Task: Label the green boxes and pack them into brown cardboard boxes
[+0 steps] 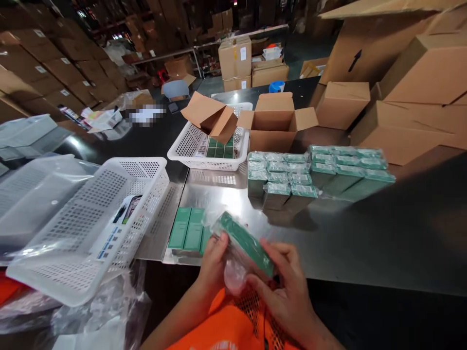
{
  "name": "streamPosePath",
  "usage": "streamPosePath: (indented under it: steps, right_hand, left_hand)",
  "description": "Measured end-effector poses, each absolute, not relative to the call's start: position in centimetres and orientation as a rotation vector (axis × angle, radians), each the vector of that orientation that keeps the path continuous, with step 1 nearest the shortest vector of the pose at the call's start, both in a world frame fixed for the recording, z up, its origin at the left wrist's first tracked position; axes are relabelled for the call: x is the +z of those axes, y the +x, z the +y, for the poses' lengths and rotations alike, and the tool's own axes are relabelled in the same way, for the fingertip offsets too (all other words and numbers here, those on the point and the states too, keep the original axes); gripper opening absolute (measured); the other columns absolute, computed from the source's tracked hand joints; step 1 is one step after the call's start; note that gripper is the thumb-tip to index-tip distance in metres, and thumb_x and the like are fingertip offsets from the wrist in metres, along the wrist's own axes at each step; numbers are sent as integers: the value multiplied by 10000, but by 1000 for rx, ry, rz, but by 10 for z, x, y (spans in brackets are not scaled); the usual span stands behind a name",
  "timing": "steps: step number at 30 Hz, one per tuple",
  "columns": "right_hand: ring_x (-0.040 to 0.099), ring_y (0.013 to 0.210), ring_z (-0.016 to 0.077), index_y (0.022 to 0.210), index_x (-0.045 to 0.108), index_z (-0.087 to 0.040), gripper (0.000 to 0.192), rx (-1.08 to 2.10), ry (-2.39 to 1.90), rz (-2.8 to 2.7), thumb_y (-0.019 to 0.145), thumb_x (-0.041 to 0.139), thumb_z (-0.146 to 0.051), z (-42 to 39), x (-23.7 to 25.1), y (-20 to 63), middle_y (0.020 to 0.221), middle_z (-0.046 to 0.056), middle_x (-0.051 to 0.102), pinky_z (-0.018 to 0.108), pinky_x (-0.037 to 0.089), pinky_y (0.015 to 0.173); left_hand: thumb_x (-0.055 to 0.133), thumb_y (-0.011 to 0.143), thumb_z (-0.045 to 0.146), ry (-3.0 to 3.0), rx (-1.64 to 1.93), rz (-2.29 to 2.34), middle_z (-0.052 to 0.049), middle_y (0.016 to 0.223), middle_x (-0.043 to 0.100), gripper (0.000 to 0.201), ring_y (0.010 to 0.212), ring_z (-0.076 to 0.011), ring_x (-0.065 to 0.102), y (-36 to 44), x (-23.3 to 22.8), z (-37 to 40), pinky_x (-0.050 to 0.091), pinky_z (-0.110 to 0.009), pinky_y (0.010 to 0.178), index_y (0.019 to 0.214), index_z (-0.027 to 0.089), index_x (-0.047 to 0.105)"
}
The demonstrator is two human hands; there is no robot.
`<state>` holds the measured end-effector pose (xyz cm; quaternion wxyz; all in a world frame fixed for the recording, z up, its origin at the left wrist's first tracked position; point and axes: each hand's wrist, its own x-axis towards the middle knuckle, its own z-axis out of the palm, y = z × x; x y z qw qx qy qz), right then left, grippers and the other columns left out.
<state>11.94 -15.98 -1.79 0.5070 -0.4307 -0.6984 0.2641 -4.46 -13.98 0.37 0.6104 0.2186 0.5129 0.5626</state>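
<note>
A green box (pixel 246 243) in a clear plastic bag is held tilted above the table's front edge. My left hand (pixel 215 257) grips the bag at the box's upper left end. On the other side, my right hand (pixel 286 279) pinches the box near its lower right end, thumb below and fingers on top. Loose plastic bulges under the box between my hands. Left of them lie a few unwrapped green boxes (pixel 185 228), partly hidden by my left hand. Beyond, wrapped green boxes stand upright in two groups, a nearer-left group (pixel 279 177) and a right group (pixel 350 170).
A white basket (pixel 146 194) with a printed sheet stands at left. Another white basket (pixel 207 163) holds green boxes and a tilted carton (pixel 211 116). An open brown carton (pixel 273 138) sits behind the wrapped boxes. More cartons (pixel 412 121) are piled at right. Plastic bags (pixel 105 301) hang at lower left.
</note>
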Motion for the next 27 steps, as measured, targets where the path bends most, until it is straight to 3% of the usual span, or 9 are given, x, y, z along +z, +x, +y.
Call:
streamPosePath:
  steps: [3,5,7,10,13,18,22,25,27]
  right_hand:
    - [649,1117,234,1450,484,-274,533,626,-879,-1920,936,571,-162,-168,-33,125,1436,151,448,302,614,825]
    - [622,1198,251,1408,539,-277,520,555,-838,-1964,927,514,-81,-168,-39,130,1471,128,470,326,599,894]
    - [655,1140,241,1311,627,-270,443,508,-850,-1923,921,533,-80,-167,-42,132,1348,108,586,316,605,869]
    - [707,868,176,1154,704,-240,285,503,-872,-1883,938,556,-127,-166,-44,126,1048,78,685,245,597,702]
    - [616,611,120,966,722,-216,263,510,-919,-1914,946,488,-98,-165,-50,111,700,-1,599,204,499,548]
    - [544,578,115,698,585,-198,246,676,-911,-1908,881,478,-72,-158,-60,93,657,-14,525,209,418,517]
    - [589,730,181,825,625,-212,53,912,-810,-1986,774,613,-216,-145,-50,100,808,27,577,297,506,653]
    - [594,1112,284,1198,624,-216,400,909,-890,-1983,805,635,-287,-135,-51,108,1222,135,579,435,536,910]
    - [513,1286,307,1317,579,-228,448,797,-960,-2075,872,625,-253,-131,-56,108,1404,160,505,476,489,1023]
  left_hand:
    - [896,582,472,386,1305,1107,-11,739,695,481,671,-173,673,-36,9,-135,524,-267,664,874,164,669]
    - [930,541,390,334,1215,1057,-14,737,701,478,618,-156,650,-31,8,-141,512,-263,630,861,148,670]
    - [933,544,360,272,1132,1033,-33,759,715,463,626,-160,649,-28,3,-152,508,-265,625,859,133,680]
    - [914,592,323,138,1138,1035,-30,779,725,400,673,-162,660,-27,-9,-169,513,-267,669,872,146,689]
    - [915,591,298,50,1113,1017,-11,701,696,364,630,-146,635,-28,-21,-180,489,-247,648,837,153,689]
    - [892,612,404,79,1098,1122,-33,720,688,376,737,-187,642,-32,-35,-192,480,-266,710,812,148,702]
    - [812,662,426,291,1029,1285,-18,691,653,311,665,-161,561,-46,-40,-204,439,-262,644,742,147,700]
    - [687,740,326,674,1010,1335,-28,685,633,198,642,-158,536,-60,-38,-215,422,-259,611,642,155,698]
    - [648,715,235,928,1116,1398,-43,774,668,131,701,-177,581,-68,-37,-221,453,-265,656,615,172,704]
